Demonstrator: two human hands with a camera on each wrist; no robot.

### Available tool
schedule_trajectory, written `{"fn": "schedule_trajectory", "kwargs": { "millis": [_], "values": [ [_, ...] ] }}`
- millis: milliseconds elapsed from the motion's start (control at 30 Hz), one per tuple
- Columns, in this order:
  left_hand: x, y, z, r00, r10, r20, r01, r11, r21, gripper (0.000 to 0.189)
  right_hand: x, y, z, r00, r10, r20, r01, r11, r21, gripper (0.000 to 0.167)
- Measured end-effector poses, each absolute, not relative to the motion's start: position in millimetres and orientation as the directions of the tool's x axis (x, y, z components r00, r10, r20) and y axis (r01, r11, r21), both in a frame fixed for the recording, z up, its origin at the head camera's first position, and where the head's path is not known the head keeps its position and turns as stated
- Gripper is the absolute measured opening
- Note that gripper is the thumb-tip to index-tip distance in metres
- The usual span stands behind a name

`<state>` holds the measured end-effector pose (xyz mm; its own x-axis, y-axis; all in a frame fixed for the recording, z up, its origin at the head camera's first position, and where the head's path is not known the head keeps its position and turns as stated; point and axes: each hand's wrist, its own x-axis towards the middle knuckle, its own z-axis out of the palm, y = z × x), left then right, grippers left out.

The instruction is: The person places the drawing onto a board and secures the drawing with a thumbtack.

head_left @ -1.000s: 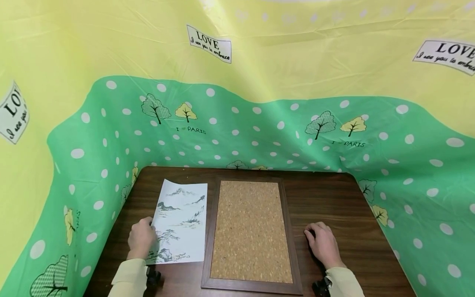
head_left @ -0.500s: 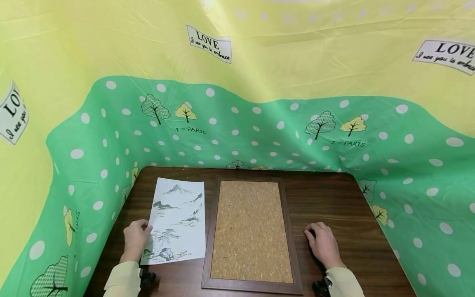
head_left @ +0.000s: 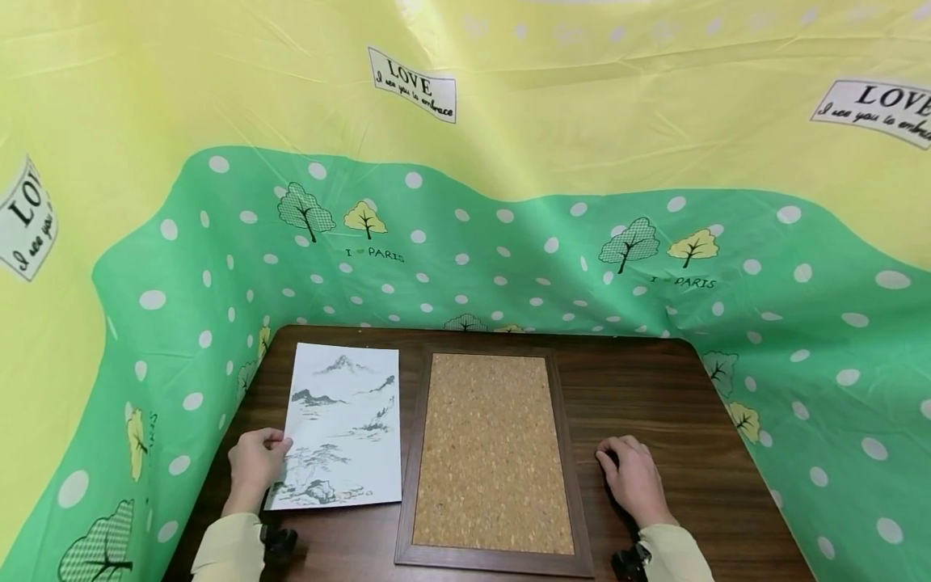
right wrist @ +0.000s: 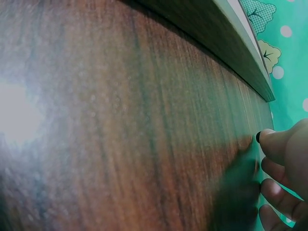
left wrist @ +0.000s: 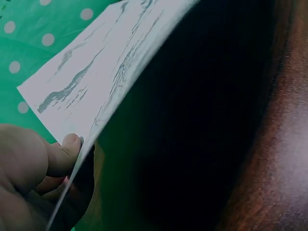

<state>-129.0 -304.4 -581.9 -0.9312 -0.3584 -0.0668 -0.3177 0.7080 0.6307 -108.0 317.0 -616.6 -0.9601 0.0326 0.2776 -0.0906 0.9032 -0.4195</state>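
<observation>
My left hand (head_left: 258,462) pinches the left edge of a white sheet of paper (head_left: 349,420) printed with a grey ink landscape of mountains and trees. In the left wrist view the thumb lies on the printed face of the paper (left wrist: 96,72), with fingers behind it, and the sheet stands tilted off the table. Just right of the paper lies a brown wooden frame (head_left: 582,517) around a bare cork panel (head_left: 494,453). My right hand (head_left: 631,477) rests on the table to the right of this frame, fingers loosely curled around nothing.
The dark wood-grain table (head_left: 698,420) bears the frame and has rounded far corners. A green and yellow patterned cloth (head_left: 465,242) hangs behind it and on both sides. In the right wrist view, the frame's raised edge (right wrist: 211,38) runs across the top.
My left hand has moved left, drawing the paper left and slightly away from me. The sheet's curled top corner looks flatter now. The right hand and the frame have stayed put.
</observation>
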Motion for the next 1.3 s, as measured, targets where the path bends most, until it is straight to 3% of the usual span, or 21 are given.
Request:
{"fn": "schedule_trajectory", "kwargs": {
  "millis": [467,1300],
  "values": [
    [-126,-304,-578,-0.916,-0.386,-0.108,-0.359,0.669,0.651,0.020,-107,318,-619,-0.954,0.034,0.299,-0.100,0.901,-0.421,0.005],
    [-127,-268,-580,-0.963,-0.256,-0.091,-0.245,0.678,0.693,0.018,-108,315,-617,-0.931,0.030,0.365,-0.148,0.881,-0.450,0.008]
  ]
}}
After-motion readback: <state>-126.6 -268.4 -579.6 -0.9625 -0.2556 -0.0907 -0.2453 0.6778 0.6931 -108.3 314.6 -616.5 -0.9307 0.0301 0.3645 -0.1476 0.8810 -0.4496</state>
